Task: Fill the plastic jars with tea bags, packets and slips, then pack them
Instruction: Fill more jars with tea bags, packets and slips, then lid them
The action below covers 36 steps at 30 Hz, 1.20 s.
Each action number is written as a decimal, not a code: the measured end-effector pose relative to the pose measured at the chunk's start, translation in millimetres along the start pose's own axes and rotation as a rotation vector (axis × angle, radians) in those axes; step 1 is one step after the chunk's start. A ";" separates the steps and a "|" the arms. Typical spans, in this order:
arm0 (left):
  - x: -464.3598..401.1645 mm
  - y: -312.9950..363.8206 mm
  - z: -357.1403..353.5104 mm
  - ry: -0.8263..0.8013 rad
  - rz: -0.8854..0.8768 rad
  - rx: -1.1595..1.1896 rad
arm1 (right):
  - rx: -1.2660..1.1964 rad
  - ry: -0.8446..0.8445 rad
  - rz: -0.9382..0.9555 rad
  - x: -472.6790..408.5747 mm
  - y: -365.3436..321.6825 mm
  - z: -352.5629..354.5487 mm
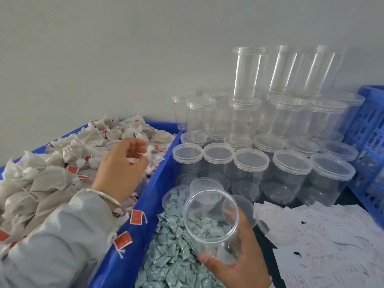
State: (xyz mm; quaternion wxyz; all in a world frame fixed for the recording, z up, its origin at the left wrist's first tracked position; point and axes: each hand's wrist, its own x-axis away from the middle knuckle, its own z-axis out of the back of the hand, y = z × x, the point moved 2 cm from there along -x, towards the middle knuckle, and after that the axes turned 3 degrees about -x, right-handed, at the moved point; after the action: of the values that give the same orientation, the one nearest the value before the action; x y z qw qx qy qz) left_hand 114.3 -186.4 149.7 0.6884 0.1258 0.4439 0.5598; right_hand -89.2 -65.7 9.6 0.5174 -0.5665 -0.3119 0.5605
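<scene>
My right hand [234,265] grips an open clear plastic jar [212,221], tilted with its mouth toward me, above a heap of small green packets [166,260]. My left hand [122,161] hovers over the tea bags [41,183] with red tags that fill a blue bin [128,244]; its fingers are loosely curled, and I cannot tell whether they pinch anything. White printed slips [324,231] lie spread at the right. Behind them stand several lidded empty jars [251,165], some stacked against the wall.
A blue lattice crate [372,129] stands at the far right edge. Another open jar [205,186] and a loose lid sit among the green packets. A grey wall closes off the back.
</scene>
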 end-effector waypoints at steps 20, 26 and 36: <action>-13.6 -33.6 -23.8 -0.526 0.200 -0.753 | -0.219 0.026 -0.120 6.2 -17.1 -34.4; -14.3 -17.4 -12.5 -0.548 -0.002 -1.056 | -0.149 -0.056 -0.060 13.7 -10.5 -48.6; 2.7 7.2 -2.4 -0.307 0.427 0.865 | 0.008 0.001 -0.069 7.7 -1.8 -33.0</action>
State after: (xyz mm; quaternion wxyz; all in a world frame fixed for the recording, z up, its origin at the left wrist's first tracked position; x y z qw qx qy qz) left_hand 107.7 -182.3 152.0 0.5005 0.5683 0.4933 0.4280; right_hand -55.8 -65.9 3.5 0.5391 -0.5535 -0.3286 0.5432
